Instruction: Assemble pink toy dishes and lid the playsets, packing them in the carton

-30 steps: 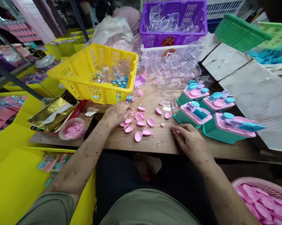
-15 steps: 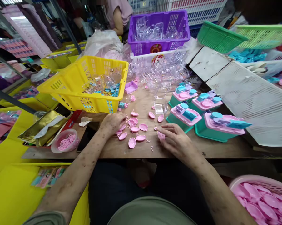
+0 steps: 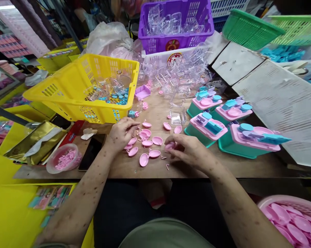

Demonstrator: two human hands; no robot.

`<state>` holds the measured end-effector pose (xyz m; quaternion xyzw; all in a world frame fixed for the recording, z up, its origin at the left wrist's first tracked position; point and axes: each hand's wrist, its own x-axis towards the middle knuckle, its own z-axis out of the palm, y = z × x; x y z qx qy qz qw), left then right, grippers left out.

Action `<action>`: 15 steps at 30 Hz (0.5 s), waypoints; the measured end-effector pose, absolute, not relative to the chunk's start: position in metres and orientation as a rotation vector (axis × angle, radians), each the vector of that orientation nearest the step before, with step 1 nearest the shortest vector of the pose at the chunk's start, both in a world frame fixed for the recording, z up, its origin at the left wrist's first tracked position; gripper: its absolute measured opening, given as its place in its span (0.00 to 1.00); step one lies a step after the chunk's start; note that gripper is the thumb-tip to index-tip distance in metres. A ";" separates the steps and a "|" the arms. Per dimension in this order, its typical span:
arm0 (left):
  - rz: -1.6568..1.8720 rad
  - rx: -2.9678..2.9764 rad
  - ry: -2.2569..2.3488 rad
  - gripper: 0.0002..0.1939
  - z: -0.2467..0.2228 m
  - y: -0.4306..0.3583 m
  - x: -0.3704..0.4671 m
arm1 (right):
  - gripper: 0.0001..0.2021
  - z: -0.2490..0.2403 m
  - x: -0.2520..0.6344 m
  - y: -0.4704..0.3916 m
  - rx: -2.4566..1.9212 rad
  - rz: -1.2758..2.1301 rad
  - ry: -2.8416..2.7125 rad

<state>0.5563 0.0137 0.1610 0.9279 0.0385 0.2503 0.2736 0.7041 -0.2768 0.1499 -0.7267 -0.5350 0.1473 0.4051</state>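
My right hand point(image 3: 188, 151) holds a small pink oval cup point(image 3: 170, 145) between thumb and fingers, just above the wooden table point(image 3: 155, 172). My left hand point(image 3: 120, 135) is at the left of the loose pink pieces, its thumb and forefinger drawn together; whatever is between them is too small to make out. Several shallow pink oval cups point(image 3: 157, 140) lie between my hands, some joined in pairs like an open shell point(image 3: 144, 159). Tiny pink hook-shaped pieces point(image 3: 167, 167) lie near the front edge.
A yellow basket point(image 3: 80, 110) stands at left, beside a tub of small pink pieces point(image 3: 66, 160) and a phone point(image 3: 92, 153). Teal boxes with pink lids point(image 3: 248, 144) stand at right. Clear plastic parts point(image 3: 181, 79) and a purple crate point(image 3: 176, 41) are behind.
My right hand has picked the pink oval cup up off the table and moved slightly left. My left hand has drawn back a little from the small pieces. The camera view has shifted.
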 end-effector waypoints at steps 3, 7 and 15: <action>0.674 2.323 0.160 0.11 0.159 0.010 0.563 | 0.08 0.158 0.717 -0.255 -1.724 0.371 -1.360; 0.569 2.066 0.234 0.12 0.154 0.009 0.573 | 0.05 0.160 0.740 -0.217 -1.550 0.357 -1.415; 0.552 1.977 0.231 0.14 0.153 0.019 0.585 | 0.02 0.134 0.752 -0.195 -1.514 0.247 -1.456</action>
